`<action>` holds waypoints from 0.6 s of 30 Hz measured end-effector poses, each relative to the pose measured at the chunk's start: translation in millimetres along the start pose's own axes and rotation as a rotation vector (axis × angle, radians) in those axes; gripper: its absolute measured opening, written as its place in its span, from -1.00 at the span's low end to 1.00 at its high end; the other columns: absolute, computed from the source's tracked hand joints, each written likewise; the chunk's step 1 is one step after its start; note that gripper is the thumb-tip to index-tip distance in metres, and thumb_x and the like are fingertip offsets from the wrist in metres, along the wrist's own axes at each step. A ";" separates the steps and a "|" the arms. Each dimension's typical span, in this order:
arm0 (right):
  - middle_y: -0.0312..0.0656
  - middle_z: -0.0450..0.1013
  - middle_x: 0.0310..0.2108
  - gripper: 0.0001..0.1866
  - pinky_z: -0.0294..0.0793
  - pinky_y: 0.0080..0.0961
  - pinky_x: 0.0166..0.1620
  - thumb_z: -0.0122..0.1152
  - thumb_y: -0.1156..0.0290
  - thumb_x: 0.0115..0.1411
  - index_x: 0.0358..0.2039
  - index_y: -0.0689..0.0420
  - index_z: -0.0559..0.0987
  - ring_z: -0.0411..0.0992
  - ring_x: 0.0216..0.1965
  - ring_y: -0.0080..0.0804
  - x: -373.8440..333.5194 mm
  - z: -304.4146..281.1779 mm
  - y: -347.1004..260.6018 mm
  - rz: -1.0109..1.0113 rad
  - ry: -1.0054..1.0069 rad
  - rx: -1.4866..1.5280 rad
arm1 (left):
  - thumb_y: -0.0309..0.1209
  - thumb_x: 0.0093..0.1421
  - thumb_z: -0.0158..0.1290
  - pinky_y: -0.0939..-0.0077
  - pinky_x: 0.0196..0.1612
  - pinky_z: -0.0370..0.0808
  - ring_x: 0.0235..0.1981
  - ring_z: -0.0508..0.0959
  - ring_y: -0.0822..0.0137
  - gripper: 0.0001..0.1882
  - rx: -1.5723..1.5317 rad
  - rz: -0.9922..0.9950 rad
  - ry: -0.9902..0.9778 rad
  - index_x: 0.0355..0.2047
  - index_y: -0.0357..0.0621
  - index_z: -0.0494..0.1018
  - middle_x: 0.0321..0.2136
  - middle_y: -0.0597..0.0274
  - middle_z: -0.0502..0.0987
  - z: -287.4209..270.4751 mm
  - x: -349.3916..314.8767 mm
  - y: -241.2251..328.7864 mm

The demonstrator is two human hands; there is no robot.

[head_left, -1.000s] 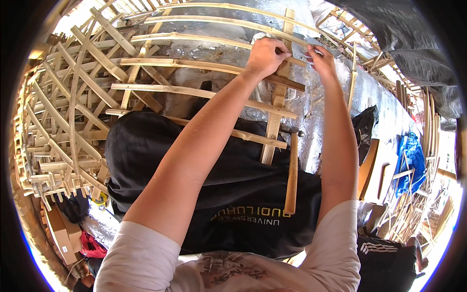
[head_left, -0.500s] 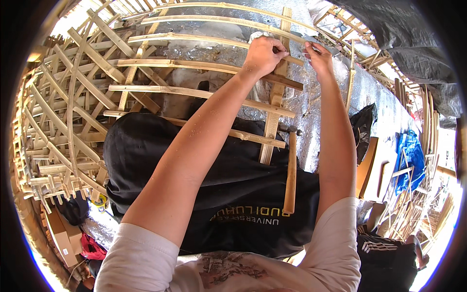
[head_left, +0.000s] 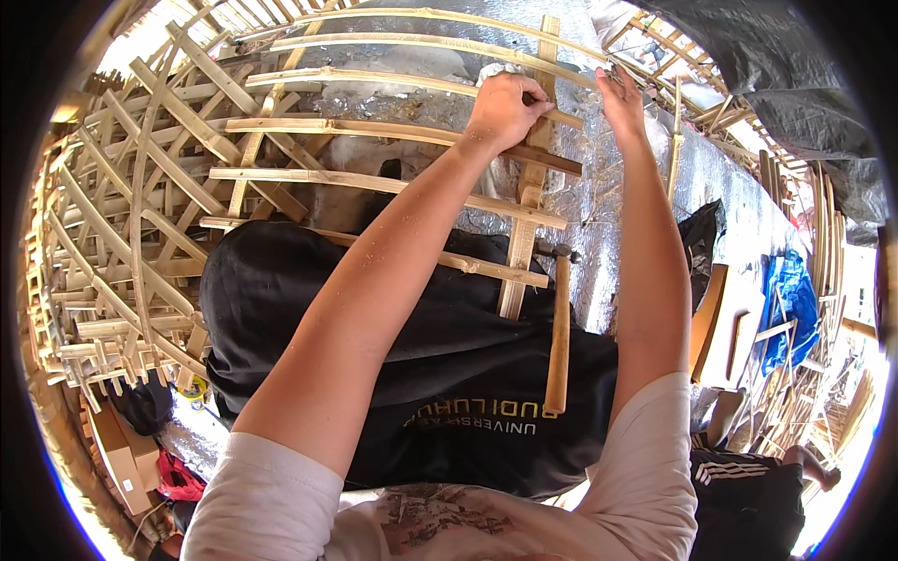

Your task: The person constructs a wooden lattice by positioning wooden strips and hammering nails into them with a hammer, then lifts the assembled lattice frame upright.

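My left hand (head_left: 507,109) is curled at the right end of a bamboo slat (head_left: 412,81), where it crosses an upright wooden batten (head_left: 531,182). Its thumb and finger are closed on the slat; anything smaller between them is hidden. Crumpled whitish material (head_left: 499,70) pokes out beyond the knuckles. My right hand (head_left: 621,105) is raised beside the right end of a farther slat (head_left: 440,42), fingers stretched out. Several slats lie roughly parallel across two battens as a ladder-like frame. A hammer (head_left: 558,337) with a wooden handle lies on the black cloth (head_left: 449,346), its head near the batten.
Crisscrossed bamboo lattice (head_left: 122,206) fills the left side. Silvery foil sheeting (head_left: 599,206) lies beneath the frame. At the right are blue plastic (head_left: 788,313) and loose sticks (head_left: 823,402). Another person's dark clothing (head_left: 748,496) shows at the lower right. Black sheeting (head_left: 795,84) hangs above.
My right hand has shifted slightly right, and its pinched fingers have straightened. My left hand stays at the same slat.
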State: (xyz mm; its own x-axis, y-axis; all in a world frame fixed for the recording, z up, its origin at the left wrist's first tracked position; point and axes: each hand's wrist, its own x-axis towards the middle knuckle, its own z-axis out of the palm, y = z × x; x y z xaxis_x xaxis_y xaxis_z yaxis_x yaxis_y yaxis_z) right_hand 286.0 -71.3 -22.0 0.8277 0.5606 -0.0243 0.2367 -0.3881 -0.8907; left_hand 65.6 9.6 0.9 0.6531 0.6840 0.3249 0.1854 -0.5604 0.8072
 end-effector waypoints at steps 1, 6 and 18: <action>0.02 0.45 0.08 -0.08 0.33 -0.28 0.16 0.29 -0.16 0.09 0.29 0.18 0.26 0.38 0.14 -0.19 3.5 -1.5 -1.3 -0.068 0.004 -0.120 | -0.35 0.02 0.27 0.37 -0.25 0.54 -0.43 0.63 0.17 -0.86 -0.013 0.022 0.000 -0.44 -0.14 0.64 -0.48 0.11 0.63 0.8 0.7 -0.3; -0.03 0.42 0.12 -0.07 0.33 -0.28 0.18 0.24 -0.18 0.11 0.33 0.14 0.20 0.40 0.14 -0.14 -1.7 5.5 -13.5 -0.113 -0.053 -0.306 | -0.24 0.04 0.27 0.32 -0.19 0.52 -0.33 0.61 0.09 -0.77 -0.039 -0.028 -0.051 -0.43 -0.16 0.62 -0.40 0.09 0.63 -1.9 1.2 -4.9; -0.11 0.62 -0.24 -0.64 0.49 -0.43 -0.01 0.29 0.10 0.14 -0.14 0.04 0.65 0.58 -0.13 -0.29 -6.5 11.9 12.2 -0.213 0.066 -0.211 | -0.28 0.01 0.30 0.34 -0.18 0.53 -0.35 0.61 0.11 -0.79 -0.055 -0.017 -0.023 -0.46 -0.15 0.62 -0.43 0.12 0.64 2.4 0.8 -7.5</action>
State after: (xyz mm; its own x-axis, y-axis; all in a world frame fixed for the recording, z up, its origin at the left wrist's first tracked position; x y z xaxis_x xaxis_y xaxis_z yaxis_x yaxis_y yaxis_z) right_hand 277.5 -71.0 -38.2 0.7777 0.5995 0.1890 0.5034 -0.4140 -0.7584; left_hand 66.5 13.3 -6.0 0.6667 0.6824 0.2999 0.1568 -0.5217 0.8386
